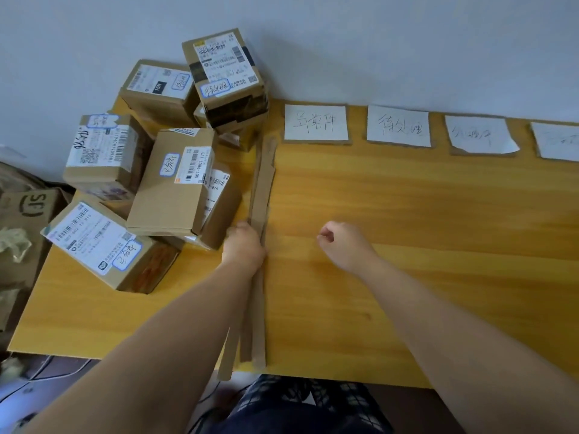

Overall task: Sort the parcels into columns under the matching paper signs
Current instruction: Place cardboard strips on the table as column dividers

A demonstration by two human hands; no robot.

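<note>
Several brown cardboard parcels [170, 180] with white labels are piled at the table's left end, one box [225, 73] stacked highest against the wall. White paper signs [315, 122] with handwriting lie in a row along the far edge, with another sign [397, 126] to its right. A long cardboard strip [260, 214] stands on edge between the pile and the sign area. My left hand [242, 245] rests against that strip, next to the nearest parcel. My right hand [343, 242] hovers over bare wood with its fingers curled, holding nothing.
The yellow wooden table [407, 245] runs to the right under the signs. Two more signs [479, 134] [556, 140] lie at the far right. Flattened cardboard [25, 208] and crumpled paper sit on the floor to the left. The wall rises right behind the table.
</note>
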